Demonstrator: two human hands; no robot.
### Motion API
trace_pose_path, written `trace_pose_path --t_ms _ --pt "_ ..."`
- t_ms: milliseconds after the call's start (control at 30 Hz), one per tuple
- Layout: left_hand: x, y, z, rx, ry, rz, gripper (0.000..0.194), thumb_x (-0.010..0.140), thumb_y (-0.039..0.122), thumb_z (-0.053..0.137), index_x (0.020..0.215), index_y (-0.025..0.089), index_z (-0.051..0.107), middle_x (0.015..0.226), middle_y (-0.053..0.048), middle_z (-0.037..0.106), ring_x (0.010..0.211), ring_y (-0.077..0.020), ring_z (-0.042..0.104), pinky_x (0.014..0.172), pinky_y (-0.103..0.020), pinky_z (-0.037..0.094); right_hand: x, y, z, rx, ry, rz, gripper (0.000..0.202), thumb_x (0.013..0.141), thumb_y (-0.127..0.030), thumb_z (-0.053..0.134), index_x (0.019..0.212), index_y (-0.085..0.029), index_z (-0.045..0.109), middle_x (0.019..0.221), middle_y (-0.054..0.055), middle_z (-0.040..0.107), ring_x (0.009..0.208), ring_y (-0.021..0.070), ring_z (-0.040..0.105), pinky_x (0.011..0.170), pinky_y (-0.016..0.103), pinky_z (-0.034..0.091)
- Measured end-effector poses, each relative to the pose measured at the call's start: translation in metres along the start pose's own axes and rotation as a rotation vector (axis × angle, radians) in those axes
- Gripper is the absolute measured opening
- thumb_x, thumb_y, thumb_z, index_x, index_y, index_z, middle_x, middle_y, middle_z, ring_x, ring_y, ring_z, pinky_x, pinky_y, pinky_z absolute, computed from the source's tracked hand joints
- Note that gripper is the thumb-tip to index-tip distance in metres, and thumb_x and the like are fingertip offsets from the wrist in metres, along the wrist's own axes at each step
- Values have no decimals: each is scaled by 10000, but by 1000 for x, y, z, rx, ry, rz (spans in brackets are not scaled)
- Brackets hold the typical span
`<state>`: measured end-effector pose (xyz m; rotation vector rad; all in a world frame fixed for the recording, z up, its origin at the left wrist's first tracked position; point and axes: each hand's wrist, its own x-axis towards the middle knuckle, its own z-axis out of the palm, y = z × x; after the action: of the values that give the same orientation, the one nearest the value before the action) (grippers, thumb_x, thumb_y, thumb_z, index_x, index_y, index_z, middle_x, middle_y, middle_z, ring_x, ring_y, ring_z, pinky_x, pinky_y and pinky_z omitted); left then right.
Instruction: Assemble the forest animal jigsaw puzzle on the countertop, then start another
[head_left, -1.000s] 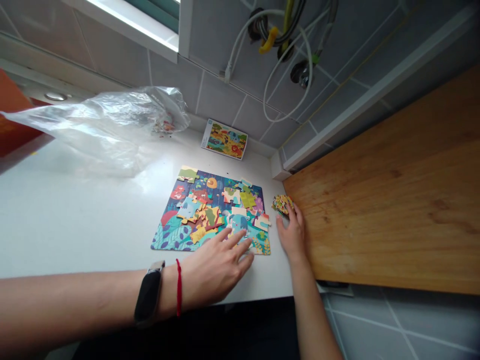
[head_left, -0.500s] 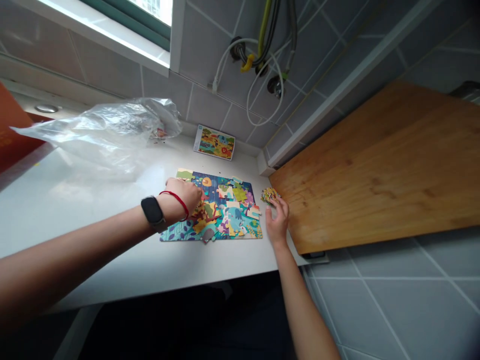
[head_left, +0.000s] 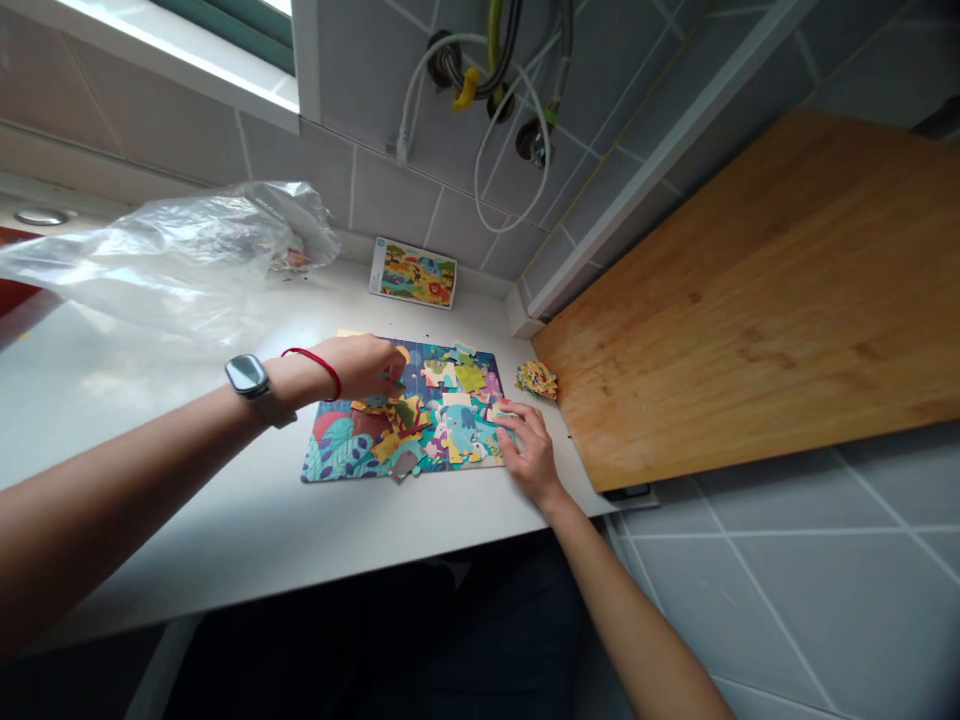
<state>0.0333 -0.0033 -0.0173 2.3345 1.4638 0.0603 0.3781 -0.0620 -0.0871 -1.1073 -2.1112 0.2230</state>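
Note:
A colourful puzzle board (head_left: 341,450) lies on the white counter, with several loose puzzle pieces on it. My left hand (head_left: 369,368), with a watch and a red cord at the wrist, is over the board's upper left part, its fingers curled together; what they hold, if anything, is hidden. My right hand (head_left: 529,448) rests at the board's right edge, fingers spread, fingertips on or beside a pale piece. A small pile of puzzle pieces (head_left: 537,379) sits on the counter beyond my right hand. Near the middle of the board lies a blue elephant piece (head_left: 463,428).
A picture card (head_left: 414,273) leans by the tiled wall. A clear plastic bag (head_left: 202,250) spreads over the counter's left side. A large wooden board (head_left: 750,340) borders the right side. Hoses and a white cable (head_left: 480,205) hang on the wall.
My right hand has left the pile of pieces and moved left onto the board's right edge. My left hand has shifted slightly up the board. The view has shifted a little.

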Motion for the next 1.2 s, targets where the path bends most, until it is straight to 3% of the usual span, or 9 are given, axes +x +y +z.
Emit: trace_pose_path --t_ms 67,167,300,400,567,667,867,1000,1200 --pt "9 8 3 -231 24 76 233 860 440 707 934 243 806 824 -39 762 722 -202 679 649 -286 458 0 1 -2 106 -12 42 192 1013 -305 599 1049 -231 772 1139 108 736 1142 268 674 1022 490 555" --pt "26 41 21 -576 4 180 333 903 494 659 954 204 815 778 -32 757 661 -163 652 600 -258 437 -2 4 -4 353 -54 199 311 1046 -455 564 1057 -215 761 1007 87 741 950 226 707 861 404 595" --pt "50 92 61 -574 73 253 315 966 333 565 953 139 813 684 -28 709 592 -133 568 581 -253 397 -4 13 -1 595 -120 407 524 959 -622 653 1306 -229 679 1042 73 722 771 167 660 650 287 554" --pt "59 108 82 -575 95 318 340 1014 322 523 919 143 796 699 -28 706 614 -133 577 601 -250 413 -4 19 3 578 -191 439 580 871 -520 803 1366 -250 667 1070 63 708 694 133 578 579 249 481" --pt "50 88 81 -383 283 388 443 1107 369 411 955 152 766 902 -98 742 829 -204 679 778 -341 529 3 28 -3 557 -267 373 394 927 -374 760 1289 -220 749 911 29 682 663 128 520 600 261 450" --pt "34 70 75 -327 391 480 302 1097 288 469 1145 171 743 1096 -116 762 1011 -229 696 910 -396 559 7 34 -12 496 -360 253 323 963 -327 726 1266 -224 772 912 29 671 672 127 543 646 274 486" --pt "4 64 88 -104 381 708 201 1005 195 637 1189 216 713 1306 -109 726 1248 -284 629 962 -431 565 7 34 -15 363 -367 94 368 1011 -245 635 1372 -243 708 1080 73 658 916 182 660 856 337 578" --pt "6 68 94 -28 302 721 220 1002 261 668 1212 211 709 1385 -127 694 1317 -320 601 993 -456 542 6 31 -11 241 -294 54 382 965 -163 640 1334 -231 714 1198 111 644 1061 237 652 956 405 584" --pt "10 69 93 13 211 653 330 1008 282 650 1335 260 691 1511 -123 620 1436 -350 526 1069 -486 510 8 31 -10 230 -263 22 245 940 -147 682 1144 -245 776 1241 105 657 1005 237 629 935 427 589"
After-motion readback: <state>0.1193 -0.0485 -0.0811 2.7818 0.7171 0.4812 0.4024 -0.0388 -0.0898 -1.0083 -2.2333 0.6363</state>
